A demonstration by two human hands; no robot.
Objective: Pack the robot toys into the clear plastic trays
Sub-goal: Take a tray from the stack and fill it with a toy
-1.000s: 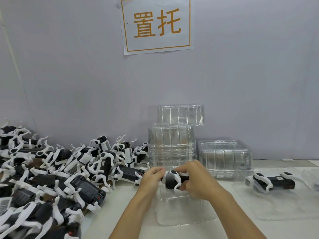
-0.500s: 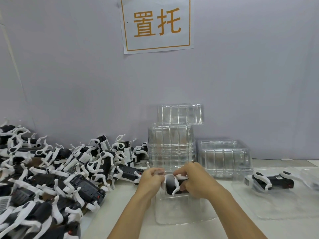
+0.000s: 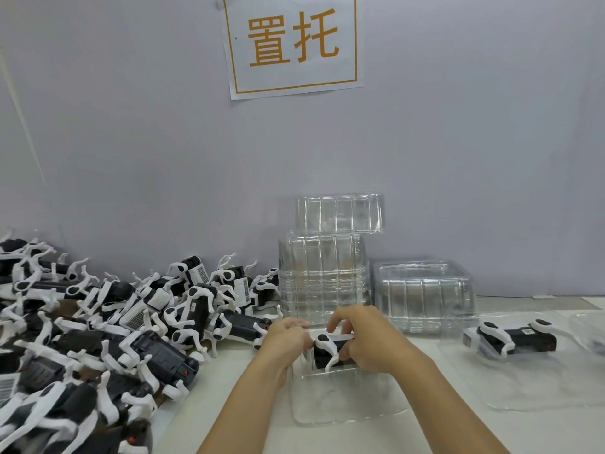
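A black robot toy (image 3: 327, 350) with white legs sits low in a clear plastic tray (image 3: 340, 401) at the middle of the table. My right hand (image 3: 366, 342) grips the toy's body from the right, fingers curled over its top. My left hand (image 3: 284, 339) is curled at the toy's left end and the tray's left wall; what it holds is blurred. To the right, a second robot toy (image 3: 514, 339) lies in another clear tray (image 3: 537, 388).
A large heap of loose robot toys (image 3: 98, 332) covers the table's left side. Stacks of empty clear trays (image 3: 322, 276) stand behind my hands, with a lower stack (image 3: 424, 296) to their right. A grey wall with a paper sign (image 3: 291, 44) is behind.
Both hands have lowered the toy from above the tray down into it. The hands stay close together on the toy.
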